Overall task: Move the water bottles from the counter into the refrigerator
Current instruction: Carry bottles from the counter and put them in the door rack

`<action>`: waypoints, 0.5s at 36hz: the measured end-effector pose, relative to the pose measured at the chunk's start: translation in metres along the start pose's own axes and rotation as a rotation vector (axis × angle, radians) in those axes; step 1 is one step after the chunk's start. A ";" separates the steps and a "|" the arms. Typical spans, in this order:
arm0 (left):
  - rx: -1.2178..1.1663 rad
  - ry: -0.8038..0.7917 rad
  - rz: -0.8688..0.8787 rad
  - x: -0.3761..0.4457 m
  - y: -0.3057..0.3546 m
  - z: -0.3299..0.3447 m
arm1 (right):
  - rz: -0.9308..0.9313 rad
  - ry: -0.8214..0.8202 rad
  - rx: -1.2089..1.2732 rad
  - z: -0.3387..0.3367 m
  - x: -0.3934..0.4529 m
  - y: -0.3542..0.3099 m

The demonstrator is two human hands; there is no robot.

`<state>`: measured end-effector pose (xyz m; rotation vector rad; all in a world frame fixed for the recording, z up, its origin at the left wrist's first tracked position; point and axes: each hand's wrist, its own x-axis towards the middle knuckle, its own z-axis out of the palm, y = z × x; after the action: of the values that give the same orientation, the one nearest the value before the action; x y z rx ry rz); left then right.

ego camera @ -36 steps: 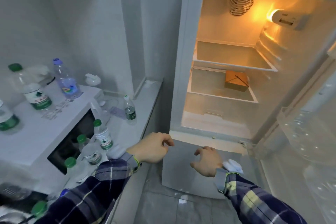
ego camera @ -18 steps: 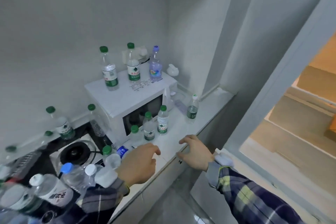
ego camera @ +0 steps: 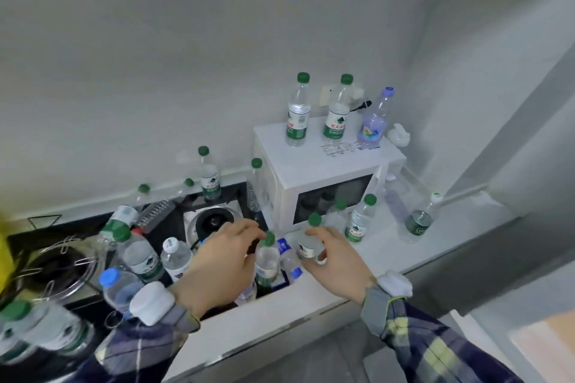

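reaching in over the tabletop [ego camera: 367, 261], both hands are at the pick-up step, each going for its own bottle in the cluster in front of the microwave [ego camera: 326, 177]. the left hand [ego camera: 222, 261] has its fingers curled toward a green-capped bottle [ego camera: 267, 258] standing at the edge of the stove [ego camera: 214, 221]; the fingertips look to be at its neck, but i can't tell whether that grip is closed on it yet. the right hand [ego camera: 337, 253] is spread, thumb and fingers arched either side of a short green-capped bottle [ego camera: 309, 241], touching or just about to, not yet clamped.

plenty of bottles wait on the tabletop: two more by the microwave door [ego camera: 359, 221], one off to the right [ego camera: 420, 221], three on top of the microwave [ego camera: 298, 115], and a crowd around the stove at the left [ego camera: 140, 252]. only a sliver of the refrigerator [ego camera: 544, 348] shows at the lower right.

my read is the next move wants both grips closed firmly round the bottle bodies, then a straight lift so neighbours, especially the blue-capped one [ego camera: 287, 255] lying between the hands, aren't knocked, then a turn right to the refrigerator.
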<state>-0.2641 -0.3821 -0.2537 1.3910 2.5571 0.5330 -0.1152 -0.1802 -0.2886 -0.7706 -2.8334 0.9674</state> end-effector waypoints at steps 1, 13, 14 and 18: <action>0.001 0.001 -0.007 0.003 -0.001 -0.001 | -0.004 0.000 -0.002 -0.001 0.002 -0.002; 0.051 -0.151 -0.182 -0.001 -0.040 0.003 | -0.131 -0.118 -0.171 0.047 0.050 -0.047; 0.044 -0.166 -0.182 0.000 -0.042 0.006 | -0.131 -0.127 -0.188 0.049 0.054 -0.047; 0.049 -0.218 -0.154 0.001 -0.045 0.022 | -0.086 -0.109 -0.237 0.059 0.055 -0.044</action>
<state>-0.2921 -0.3991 -0.2918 1.1810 2.4870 0.2777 -0.1948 -0.2170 -0.3160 -0.6240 -3.0857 0.6912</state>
